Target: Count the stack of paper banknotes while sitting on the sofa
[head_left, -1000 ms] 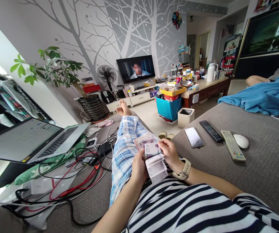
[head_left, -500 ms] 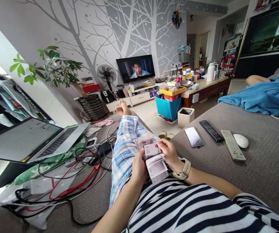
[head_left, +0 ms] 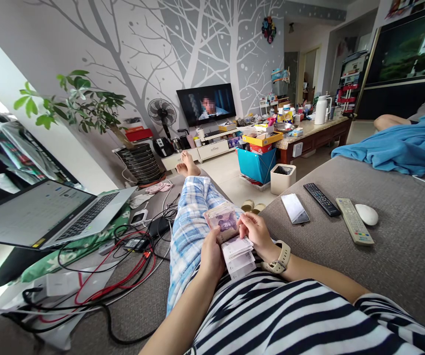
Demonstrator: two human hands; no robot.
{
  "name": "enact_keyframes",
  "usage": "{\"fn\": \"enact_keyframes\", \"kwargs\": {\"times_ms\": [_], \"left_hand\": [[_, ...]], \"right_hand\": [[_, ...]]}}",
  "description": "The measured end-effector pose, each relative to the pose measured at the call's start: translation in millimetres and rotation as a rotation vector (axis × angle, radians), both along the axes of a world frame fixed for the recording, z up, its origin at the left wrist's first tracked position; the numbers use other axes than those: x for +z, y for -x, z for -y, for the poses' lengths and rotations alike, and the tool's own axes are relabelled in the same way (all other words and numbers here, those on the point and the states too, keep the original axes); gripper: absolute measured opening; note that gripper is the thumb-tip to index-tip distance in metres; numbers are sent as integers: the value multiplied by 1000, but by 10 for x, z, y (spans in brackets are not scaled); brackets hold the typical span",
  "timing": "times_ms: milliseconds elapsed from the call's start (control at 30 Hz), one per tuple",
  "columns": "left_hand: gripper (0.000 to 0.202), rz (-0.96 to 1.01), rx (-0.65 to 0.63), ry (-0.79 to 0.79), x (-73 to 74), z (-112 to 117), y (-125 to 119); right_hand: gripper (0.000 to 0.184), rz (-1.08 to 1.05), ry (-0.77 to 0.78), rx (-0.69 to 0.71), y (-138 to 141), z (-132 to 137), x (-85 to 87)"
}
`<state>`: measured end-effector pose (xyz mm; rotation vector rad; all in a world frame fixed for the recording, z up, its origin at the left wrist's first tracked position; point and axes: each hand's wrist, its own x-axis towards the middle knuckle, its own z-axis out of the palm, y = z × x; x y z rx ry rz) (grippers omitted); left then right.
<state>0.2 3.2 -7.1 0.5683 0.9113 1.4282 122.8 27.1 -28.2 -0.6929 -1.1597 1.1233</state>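
A bundle of purplish banknotes (head_left: 223, 219) lies over my lap, its lower part folded down towards my striped shirt. My left hand (head_left: 212, 254) grips the bundle from the left, with the thumb on top. At the right edge of the notes, my right hand (head_left: 254, 231) has its fingers curled and pinched together against the paper; the exact contact is partly hidden. Several paler note ends (head_left: 239, 256) fan out below the thumb. A beige watch (head_left: 279, 259) is on my right wrist.
To the right on the grey sofa lie a phone (head_left: 295, 208), a black remote (head_left: 321, 199), a beige remote (head_left: 355, 222) and a white mouse (head_left: 367, 215). Leftward are an open laptop (head_left: 87, 217) and tangled cables (head_left: 134, 276). Another person's legs show near a blue blanket (head_left: 401, 140).
The pale note face held up between my hands has flipped down onto the lower notes, baring a purple portrait side. My right fingers have curled in at the edge; my left hand stays put.
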Motion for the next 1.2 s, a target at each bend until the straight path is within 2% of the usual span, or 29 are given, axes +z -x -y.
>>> {"fn": "enact_keyframes", "kwargs": {"times_ms": [133, 267, 533, 700, 833, 1000, 1200], "left_hand": [[26, -51, 39, -14, 18, 17, 10], [20, -131, 36, 40, 69, 48, 15], [23, -86, 35, 5, 73, 40, 7], [18, -87, 42, -4, 67, 22, 12], [24, -66, 31, -15, 55, 6, 4], [28, -40, 24, -17, 42, -10, -2], [25, -36, 40, -16, 43, -15, -5]], "right_hand": [[35, -7, -17, -32, -2, -11, 11], [31, -37, 46, -95, 3, -49, -22], [25, 51, 35, -157, -23, -88, -79], [29, 78, 4, -159, -20, -71, -30], [31, 89, -7, -160, -27, -56, -2], [32, 80, -18, -130, -35, -50, -11], [35, 73, -21, -109, -33, -37, -14]]}}
